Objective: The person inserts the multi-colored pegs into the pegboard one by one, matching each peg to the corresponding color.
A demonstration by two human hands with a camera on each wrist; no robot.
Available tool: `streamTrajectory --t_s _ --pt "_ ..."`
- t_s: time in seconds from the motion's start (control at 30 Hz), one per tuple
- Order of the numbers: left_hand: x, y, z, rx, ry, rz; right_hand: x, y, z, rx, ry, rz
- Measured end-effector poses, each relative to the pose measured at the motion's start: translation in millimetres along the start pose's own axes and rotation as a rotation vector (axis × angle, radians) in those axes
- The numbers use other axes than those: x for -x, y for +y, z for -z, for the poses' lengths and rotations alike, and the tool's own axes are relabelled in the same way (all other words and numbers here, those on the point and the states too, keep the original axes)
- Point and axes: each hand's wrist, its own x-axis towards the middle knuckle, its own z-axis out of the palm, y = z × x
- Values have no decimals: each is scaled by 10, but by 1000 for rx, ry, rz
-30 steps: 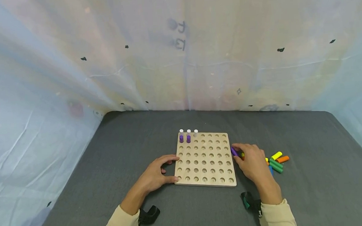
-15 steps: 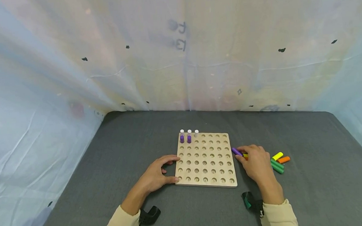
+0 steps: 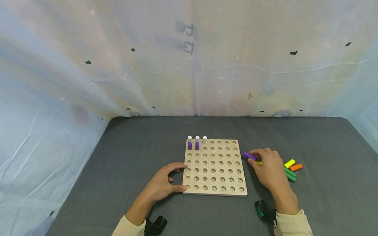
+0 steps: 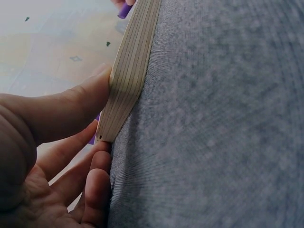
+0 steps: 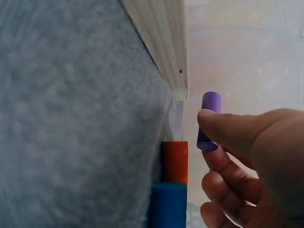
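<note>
A square wooden pegboard [image 3: 221,169] with rows of round holes lies on the dark cloth. My left hand [image 3: 162,182] rests at its left edge, thumb near the front corner and index fingertip farther up; the thumb [image 4: 90,90] presses on the board's rim. Beyond the board's right side, my right hand [image 3: 269,168] pinches a purple cylindrical peg [image 5: 211,100] between thumb and fingers, its ends showing. Two purple pegs [image 3: 197,146] stand in the second row, behind them three white-topped pegs [image 3: 204,139] in the far row.
Loose pegs lie right of the board, partly hidden by the right hand: green pegs [image 3: 290,175], an orange peg [image 3: 295,167] and a yellow peg [image 3: 290,163]. In the right wrist view, a blue peg [image 5: 168,204] and an orange-red peg [image 5: 175,161] lie below the hand.
My right hand has drawn slightly right and away from the board with the purple peg, which now lies flatter in its pinch. The left hand and board have stayed in place.
</note>
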Motion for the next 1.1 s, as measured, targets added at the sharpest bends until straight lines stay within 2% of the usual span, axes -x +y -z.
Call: streamTrajectory --t_s 0.27,0.6,0.83,1.1 --pt "-11 1 -9 -15 4 9 0 -15 20 -43 -12 -3" --pt "1 -6 9 -13 -1 -19 4 -14 23 -80 45 38" --pt "21 -14 15 -1 -22 -21 23 -38 47 -118 1 25" --pt "-4 -7 10 -8 -17 2 15 -49 67 -134 -21 -14"
